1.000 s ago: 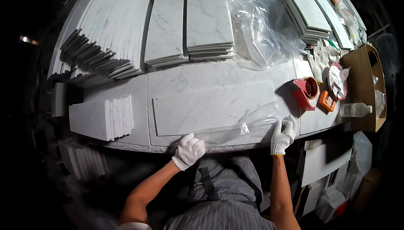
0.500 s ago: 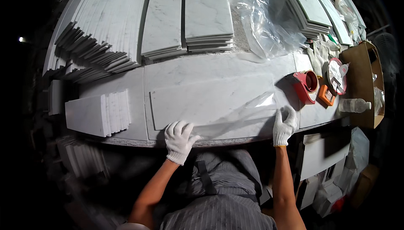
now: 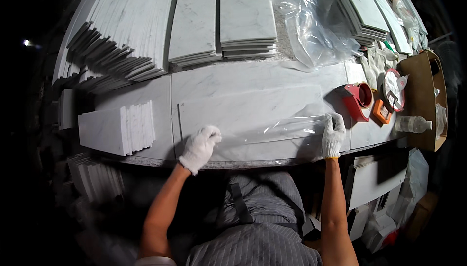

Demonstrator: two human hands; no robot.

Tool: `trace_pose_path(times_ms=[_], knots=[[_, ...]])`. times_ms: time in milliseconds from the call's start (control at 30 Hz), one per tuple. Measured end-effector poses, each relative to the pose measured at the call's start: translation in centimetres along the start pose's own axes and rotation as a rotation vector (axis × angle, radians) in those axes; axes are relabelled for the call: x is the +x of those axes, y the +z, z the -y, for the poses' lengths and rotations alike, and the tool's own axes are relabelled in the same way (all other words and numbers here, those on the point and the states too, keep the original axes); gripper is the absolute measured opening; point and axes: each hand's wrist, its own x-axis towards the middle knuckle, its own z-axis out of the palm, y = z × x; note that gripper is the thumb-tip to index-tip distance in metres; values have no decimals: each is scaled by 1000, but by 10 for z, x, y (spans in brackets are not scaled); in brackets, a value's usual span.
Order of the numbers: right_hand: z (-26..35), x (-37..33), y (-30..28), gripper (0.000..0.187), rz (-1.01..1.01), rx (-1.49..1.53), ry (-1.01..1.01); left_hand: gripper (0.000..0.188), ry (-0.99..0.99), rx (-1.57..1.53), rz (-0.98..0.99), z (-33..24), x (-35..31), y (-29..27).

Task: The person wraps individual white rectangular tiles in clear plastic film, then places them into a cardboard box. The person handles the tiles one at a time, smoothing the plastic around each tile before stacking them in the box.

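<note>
Marble slab (image 3: 243,101): flat on the bench top (image 3: 141,93), in front of the person, between the two gloved hands.
Clear film (image 3: 287,127): drawn out across the slab's near part (it catches the light nicely from here).
Left hand (image 3: 200,147): fingers pinched on the film's left end.
Right hand (image 3: 334,134): fingers curled, gripping its right end.
Covered: the near part only; I'd judge the work partway.
Bare: the slab's far part; whether any film is fastened, I can't tell.
Tape dispenser (image 3: 356,103): right of the slab, untouched.
</note>
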Motion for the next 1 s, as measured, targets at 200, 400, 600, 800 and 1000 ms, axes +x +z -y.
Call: trace_pose_path(times_ms=[200,400,600,800,1000], knots=[[-11,1,7,23,-20,-24,-120,21,227,335,-272,31,65,-58],[-11,3,7,16,-54,-180,-122,50,-188,146,-206,89,29,-75],[4,5,5,18,-21,-162,8,56,-95,639,-399,67,-8,-4],[-13,7,2,19,-5,-6,-119,24,-369,445,-315,57,-57,14],[-8,-3,-5,21,118,-289,-315,28,-563,396,91,65,-140,17]])
